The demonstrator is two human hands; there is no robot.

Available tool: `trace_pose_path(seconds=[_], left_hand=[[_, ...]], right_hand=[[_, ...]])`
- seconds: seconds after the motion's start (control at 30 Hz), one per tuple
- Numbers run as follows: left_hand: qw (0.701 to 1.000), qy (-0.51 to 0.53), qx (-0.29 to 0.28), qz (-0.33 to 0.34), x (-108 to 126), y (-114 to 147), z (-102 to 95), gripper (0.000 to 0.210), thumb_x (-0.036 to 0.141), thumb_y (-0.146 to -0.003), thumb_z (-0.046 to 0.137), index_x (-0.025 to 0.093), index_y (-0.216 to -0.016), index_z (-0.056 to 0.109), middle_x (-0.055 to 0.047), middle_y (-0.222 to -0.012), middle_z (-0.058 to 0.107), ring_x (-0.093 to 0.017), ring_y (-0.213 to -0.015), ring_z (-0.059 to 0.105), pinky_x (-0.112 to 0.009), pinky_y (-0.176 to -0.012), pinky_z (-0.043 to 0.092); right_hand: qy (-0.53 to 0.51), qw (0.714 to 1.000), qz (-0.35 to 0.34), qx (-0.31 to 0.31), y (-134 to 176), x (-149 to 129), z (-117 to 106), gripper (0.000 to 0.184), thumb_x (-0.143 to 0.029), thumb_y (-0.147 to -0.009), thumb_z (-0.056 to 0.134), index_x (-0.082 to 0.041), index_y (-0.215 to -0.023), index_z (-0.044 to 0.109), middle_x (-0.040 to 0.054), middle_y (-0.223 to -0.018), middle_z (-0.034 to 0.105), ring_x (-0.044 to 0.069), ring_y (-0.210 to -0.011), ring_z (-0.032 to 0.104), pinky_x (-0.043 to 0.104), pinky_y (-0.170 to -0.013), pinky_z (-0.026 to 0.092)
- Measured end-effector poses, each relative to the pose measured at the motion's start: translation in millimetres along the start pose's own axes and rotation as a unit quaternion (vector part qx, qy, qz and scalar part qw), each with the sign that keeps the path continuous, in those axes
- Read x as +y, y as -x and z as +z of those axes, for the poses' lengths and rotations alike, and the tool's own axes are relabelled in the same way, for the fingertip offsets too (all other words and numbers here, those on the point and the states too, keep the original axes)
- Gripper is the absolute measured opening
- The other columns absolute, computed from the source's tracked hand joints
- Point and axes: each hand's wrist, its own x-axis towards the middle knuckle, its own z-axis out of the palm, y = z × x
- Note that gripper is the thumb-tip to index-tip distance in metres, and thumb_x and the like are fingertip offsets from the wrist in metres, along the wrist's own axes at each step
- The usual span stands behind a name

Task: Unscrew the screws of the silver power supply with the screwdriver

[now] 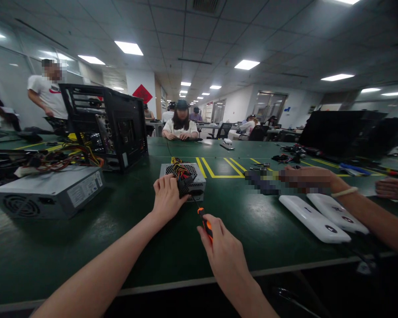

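Note:
A small grey computer power supply [199,182] sits on the green table, with a bundle of coloured cables [182,171] and black connectors over its top. My left hand [166,196] grips its near left side, fingers over the upper edge and thumb along the near face. Wrapped in my right hand [223,245] is an orange and black screwdriver [205,224]. Its thin shaft slants up to the near face of the power supply, just right of my left thumb. Whether the tip sits in a screw is too small to tell.
A larger power supply [53,192] and an open black computer case [119,126] stand at left. Two white power banks [313,218] lie at right, by a co-worker's reaching arm [368,203]. Black monitors [338,132] are beyond. Another person [181,126] sits opposite.

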Motion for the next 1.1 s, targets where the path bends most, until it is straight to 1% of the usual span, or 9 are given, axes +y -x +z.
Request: trace_pose_path(seconds=[0.13, 0.37, 0.5, 0.57, 0.73, 0.8, 0.93, 1.0, 1.1], left_hand=[[1.0, 0.009, -0.001, -0.001, -0.3, 0.5, 0.8, 0.052, 0.041, -0.064, 0.064, 0.012, -0.1, 0.041, -0.014, -0.11, 0.044, -0.029, -0.104, 0.038, -0.045, -0.089, 0.03], [1.0, 0.014, 0.002, 0.001, -0.3, 0.2, 0.2, 0.049, 0.041, -0.065, 0.063, 0.013, -0.099, 0.041, -0.015, -0.11, 0.044, -0.029, -0.103, 0.038, -0.045, -0.088, 0.03], [1.0, 0.013, 0.003, -0.001, -0.5, 0.0, 0.4, 0.049, 0.041, -0.064, 0.063, 0.013, -0.099, 0.041, -0.014, -0.11, 0.044, -0.029, -0.103, 0.038, -0.045, -0.088, 0.03], [1.0, 0.011, 0.002, -0.001, -0.6, -0.1, 0.6, 0.05, 0.041, -0.064, 0.063, 0.013, -0.099, 0.041, -0.015, -0.11, 0.044, -0.03, -0.103, 0.038, -0.045, -0.089, 0.03], [1.0, 0.006, 0.001, 0.0, -0.5, -0.4, 0.5, 0.048, 0.042, -0.066, 0.062, 0.013, -0.098, 0.042, -0.015, -0.111, 0.044, -0.03, -0.104, 0.037, -0.045, -0.089, 0.03], [1.0, 0.004, 0.003, -0.001, -0.4, -0.6, 0.6, 0.048, 0.042, -0.066, 0.062, 0.013, -0.097, 0.042, -0.015, -0.111, 0.044, -0.03, -0.104, 0.038, -0.045, -0.088, 0.03], [1.0, 0.007, 0.006, -0.005, 0.0, -0.7, 1.2, 0.048, 0.041, -0.065, 0.063, 0.013, -0.097, 0.042, -0.015, -0.11, 0.044, -0.03, -0.104, 0.038, -0.045, -0.088, 0.03], [1.0, 0.009, 0.006, -0.004, 0.0, -0.7, 1.2, 0.049, 0.041, -0.064, 0.064, 0.013, -0.097, 0.042, -0.015, -0.11, 0.044, -0.03, -0.104, 0.038, -0.045, -0.088, 0.03], [1.0, 0.01, 0.004, -0.002, -0.1, -0.8, 0.6, 0.049, 0.042, -0.064, 0.064, 0.013, -0.097, 0.042, -0.015, -0.111, 0.044, -0.03, -0.104, 0.038, -0.045, -0.088, 0.031]], right_hand=[[-0.003, 1.0, -0.025, 0.004, 1.2, -3.8, -0.5, 0.024, -0.017, -0.088, 0.029, -0.013, -0.101, 0.049, 0.014, -0.1, 0.057, 0.019, -0.082, 0.063, 0.03, -0.064, 0.054], [-0.026, 0.999, 0.02, 0.007, 0.2, 0.0, -1.1, 0.021, -0.027, -0.089, 0.033, -0.015, -0.097, 0.048, 0.0071, -0.077, 0.061, 0.017, -0.063, 0.064, 0.027, -0.051, 0.052], [-0.046, 0.999, -0.017, 0.015, -0.9, -0.4, -2.1, 0.02, -0.021, -0.087, 0.036, -0.014, -0.102, 0.047, 0.0137, -0.1, 0.057, 0.021, -0.088, 0.061, 0.034, -0.069, 0.054], [-0.051, 0.997, -0.039, 0.03, -1.9, -0.6, -1.3, 0.022, -0.016, -0.086, 0.034, -0.014, -0.103, 0.046, 0.0142, -0.103, 0.056, 0.021, -0.094, 0.059, 0.034, -0.075, 0.052], [-0.057, 0.998, 0.006, 0.029, -3.5, 3.5, 0.1, 0.018, -0.024, -0.089, 0.035, -0.014, -0.098, 0.047, 0.008, -0.08, 0.059, 0.018, -0.068, 0.062, 0.03, -0.057, 0.054], [-0.068, 0.997, 0.007, 0.02, -2.9, 4.1, -1.6, 0.018, -0.026, -0.088, 0.037, -0.015, -0.097, 0.047, 0.0084, -0.083, 0.059, 0.018, -0.07, 0.063, 0.031, -0.058, 0.054], [-0.069, 0.997, -0.037, 0.008, -0.9, 0.9, -3.5, 0.022, -0.018, -0.086, 0.035, -0.016, -0.104, 0.047, 0.0132, -0.107, 0.054, 0.02, -0.092, 0.06, 0.033, -0.072, 0.054], [-0.057, 0.998, -0.04, 0.009, -0.8, 0.2, -1.9, 0.024, -0.015, -0.086, 0.033, -0.015, -0.105, 0.047, 0.0127, -0.102, 0.056, 0.019, -0.088, 0.061, 0.031, -0.069, 0.054], [-0.049, 0.999, -0.016, 0.018, -2.3, 1.9, 0.1, 0.021, -0.019, -0.088, 0.034, -0.014, -0.1, 0.05, 0.0087, -0.086, 0.059, 0.016, -0.069, 0.062, 0.028, -0.057, 0.054]])
